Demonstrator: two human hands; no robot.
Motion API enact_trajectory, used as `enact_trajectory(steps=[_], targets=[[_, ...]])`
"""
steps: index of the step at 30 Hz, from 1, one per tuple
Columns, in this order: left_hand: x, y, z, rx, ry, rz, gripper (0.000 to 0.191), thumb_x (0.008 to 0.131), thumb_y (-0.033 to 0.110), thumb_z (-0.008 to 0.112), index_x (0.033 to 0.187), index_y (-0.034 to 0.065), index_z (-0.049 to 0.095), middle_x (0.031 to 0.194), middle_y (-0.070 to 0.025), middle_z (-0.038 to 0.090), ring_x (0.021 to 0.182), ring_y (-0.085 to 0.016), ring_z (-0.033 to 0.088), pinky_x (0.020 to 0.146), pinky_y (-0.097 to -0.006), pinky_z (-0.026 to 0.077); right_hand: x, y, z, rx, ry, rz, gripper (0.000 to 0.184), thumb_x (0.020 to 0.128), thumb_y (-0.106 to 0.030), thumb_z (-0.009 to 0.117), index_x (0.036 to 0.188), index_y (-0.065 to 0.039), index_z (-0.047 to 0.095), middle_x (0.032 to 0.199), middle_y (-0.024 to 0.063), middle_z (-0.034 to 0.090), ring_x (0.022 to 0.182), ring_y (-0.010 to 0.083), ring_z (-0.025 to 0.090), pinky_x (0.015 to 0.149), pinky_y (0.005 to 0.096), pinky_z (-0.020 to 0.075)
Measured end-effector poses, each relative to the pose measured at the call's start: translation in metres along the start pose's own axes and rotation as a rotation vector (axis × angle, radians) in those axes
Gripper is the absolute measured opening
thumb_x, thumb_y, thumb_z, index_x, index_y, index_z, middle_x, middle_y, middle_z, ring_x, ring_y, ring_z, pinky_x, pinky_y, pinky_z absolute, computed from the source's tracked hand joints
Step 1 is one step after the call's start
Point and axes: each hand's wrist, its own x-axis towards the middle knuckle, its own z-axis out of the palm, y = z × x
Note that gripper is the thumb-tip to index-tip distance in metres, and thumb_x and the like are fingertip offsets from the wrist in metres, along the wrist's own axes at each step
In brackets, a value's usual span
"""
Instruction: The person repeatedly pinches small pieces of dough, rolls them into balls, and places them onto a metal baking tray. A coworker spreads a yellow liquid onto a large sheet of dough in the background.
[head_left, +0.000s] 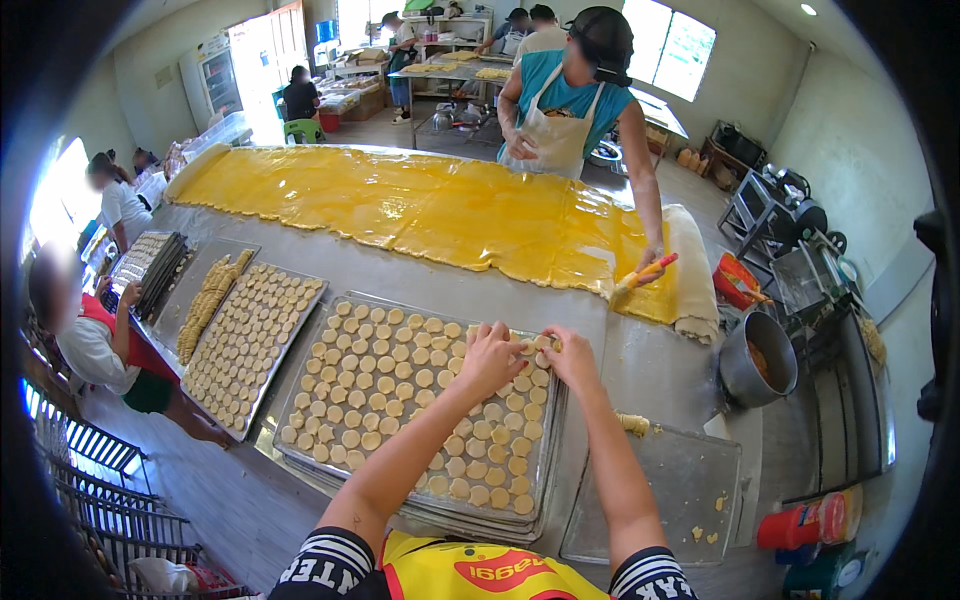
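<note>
Rows of small flat dough rounds (367, 364) cover a metal baking tray (279, 427), the top one of a stack on the steel table. Both my hands are over its far right corner. My left hand (491, 360) has its fingers bent low over the rounds; whether it holds one is hidden. Beside it, my right hand (571, 358) pinches a small piece of dough between thumb and fingers. To the right, a nearly bare metal tray (660, 495) carries a short roll of cut dough (632, 424) and some scraps.
Across the table, a co-worker (574, 97) holds a brush (645, 274) on a long, yellow-coated dough sheet (420, 202). A filled tray (251, 337) and a tray with dough rows (210, 300) lie left, near another person (112, 345). A metal pot (757, 360) stands right.
</note>
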Motion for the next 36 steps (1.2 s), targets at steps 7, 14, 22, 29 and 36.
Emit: enact_trajectory(steps=[7, 14, 22, 29, 36], targets=[[0.003, 0.001, -0.002, -0.012, -0.003, -0.009, 0.029, 0.078, 0.031, 0.077, 0.105, 0.0228, 0.077, 0.105, -0.0057, 0.055, 0.106, -0.028, 0.049, 0.094, -0.0421, 0.039, -0.005, 0.000, -0.011, -0.096, -0.051, -0.012, 0.028, 0.078, -0.020, 0.075, 0.105, -0.012, 0.072, 0.100, 0.0210, 0.065, 0.095, 0.0385, 0.064, 0.086, 0.0427, 0.0516], [0.007, -0.009, 0.011, -0.115, 0.074, -0.024, 0.020, 0.077, 0.025, 0.076, 0.097, 0.0213, 0.077, 0.103, -0.0042, 0.057, 0.105, -0.027, 0.050, 0.093, -0.0420, 0.039, -0.006, 0.006, -0.008, 0.045, -0.014, -0.009, 0.027, 0.079, -0.022, 0.076, 0.103, -0.012, 0.072, 0.101, 0.0202, 0.067, 0.095, 0.0372, 0.065, 0.085, 0.0413, 0.0512], [0.003, -0.017, -0.001, -0.048, 0.084, -0.143, 0.021, 0.077, 0.022, 0.076, 0.098, 0.0211, 0.076, 0.103, -0.0044, 0.057, 0.102, -0.027, 0.050, 0.091, -0.0427, 0.039, -0.012, -0.004, -0.025, -0.091, -0.133, 0.052, 0.025, 0.074, -0.020, 0.079, 0.092, -0.007, 0.069, 0.102, 0.0193, 0.067, 0.098, 0.0360, 0.064, 0.086, 0.0409, 0.0509], [-0.001, -0.017, -0.009, -0.093, 0.073, -0.135, 0.020, 0.079, 0.020, 0.073, 0.099, 0.0207, 0.075, 0.106, -0.0049, 0.057, 0.106, -0.028, 0.049, 0.093, -0.0434, 0.039, -0.012, 0.005, -0.020, 0.044, -0.043, 0.071, 0.021, 0.080, -0.021, 0.077, 0.094, -0.008, 0.068, 0.094, 0.0173, 0.066, 0.088, 0.0342, 0.065, 0.076, 0.0411, 0.0529], [-0.045, -0.025, -0.035, -0.202, 0.144, -0.076, 0.017, 0.084, 0.014, 0.069, 0.099, 0.0191, 0.075, 0.104, -0.0068, 0.061, 0.103, -0.029, 0.054, 0.090, -0.0445, 0.042, -0.077, 0.045, -0.073, 1.076, -0.154, 0.468, 0.030, 0.093, -0.011, 0.057, 0.122, -0.005, 0.052, 0.093, 0.0064, 0.059, 0.078, 0.0162, 0.061, 0.067, 0.0294, 0.0522]])
